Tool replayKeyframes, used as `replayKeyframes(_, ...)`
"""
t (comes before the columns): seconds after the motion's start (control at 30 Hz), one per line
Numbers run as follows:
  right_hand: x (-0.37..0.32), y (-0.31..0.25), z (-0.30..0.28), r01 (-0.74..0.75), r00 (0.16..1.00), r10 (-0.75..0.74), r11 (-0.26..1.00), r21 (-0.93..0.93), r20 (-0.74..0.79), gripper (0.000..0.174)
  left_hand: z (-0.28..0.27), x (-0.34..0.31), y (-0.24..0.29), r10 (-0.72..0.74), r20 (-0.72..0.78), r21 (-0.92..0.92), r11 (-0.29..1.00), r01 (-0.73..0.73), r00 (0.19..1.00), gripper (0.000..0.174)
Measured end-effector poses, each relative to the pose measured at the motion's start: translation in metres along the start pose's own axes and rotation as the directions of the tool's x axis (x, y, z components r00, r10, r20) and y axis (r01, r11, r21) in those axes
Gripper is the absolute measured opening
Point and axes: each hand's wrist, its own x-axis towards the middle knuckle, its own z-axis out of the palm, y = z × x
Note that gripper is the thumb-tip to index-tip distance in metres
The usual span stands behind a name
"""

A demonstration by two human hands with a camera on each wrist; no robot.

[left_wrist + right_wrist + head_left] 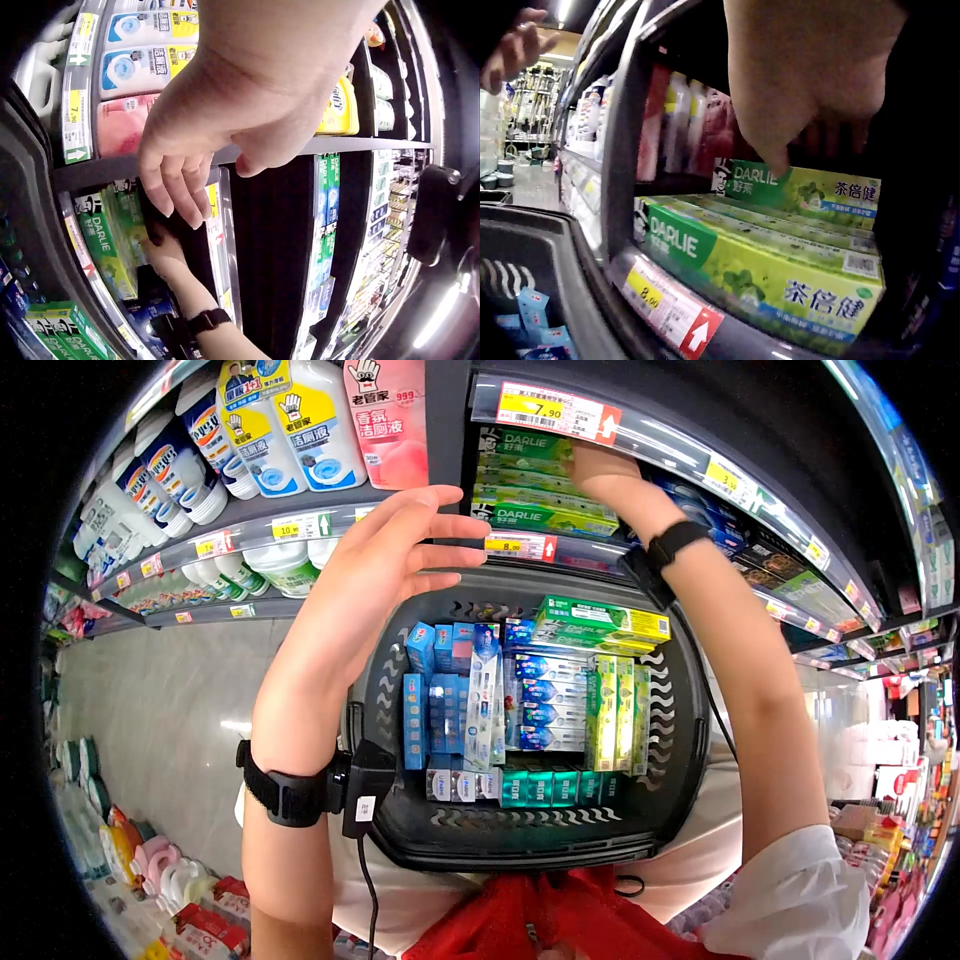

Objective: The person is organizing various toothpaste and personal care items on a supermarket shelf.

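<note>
Left hand [390, 555]: fingers extended and a little apart, palm unloaded, held in the air in front of the shelf upright and above the basket's far left corner. Right hand [605, 475]: reaches into the shelf bay over green cartons. In the right wrist view its thumb overlaps the top edge of the rear carton [810, 195], with the other fingers bent down behind that edge; whether they grip it cannot be told.

The rear carton sits at the back of a row, its front face showing above the others. It reads "DARLIE 好来" and "茶倍健". The front carton [757, 274] at the shelf edge carries the same wording and a green leaf motif. The price tag [671, 304] beneath reads 8.00, with a white upward arrow on red. The upper tag [555, 407] on the shelf rail above reads 7.90.

Left of the upright, a pink bottle [387, 435] is marked "老管家", "香氛洁厕液" and "999"; white bottles [318, 435] beside it are marked "老管家" and "洁厕液".

The black basket [640, 805] holds DARLIE cartons [600, 622] across its far side, blue cartons [447, 715] at left, yellow-green cartons [605, 710] at right and teal cartons [550, 788] nearest the person.
</note>
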Motion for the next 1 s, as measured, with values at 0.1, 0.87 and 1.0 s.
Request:
replayKeyframes(0.1, -0.056, 0.006, -0.016, 0.151, 0.988, -0.149, 0.988, 0.044, -0.049, 0.041, 0.006, -0.003, 0.0, 0.001, 0.022, 0.012, 1.0, -0.002, 1.0, 0.045)
replayKeyframes(0.87, -0.291, 0.082, -0.045, -0.11, 0.83, -0.202, 0.855, 0.507, 0.521, 0.035, 0.122, -0.04, -0.205, -0.648, 0.282, 0.461, 0.738, 0.492, 0.707, 0.049)
replayKeyframes(1.0, -0.309, 0.086, -0.042, 0.001, 0.931, -0.212, 0.814, 0.581, 0.295, 0.031, 0.172, -0.007, -0.235, -0.701, 0.119, 0.577, 0.626, 0.525, 0.703, 0.075)
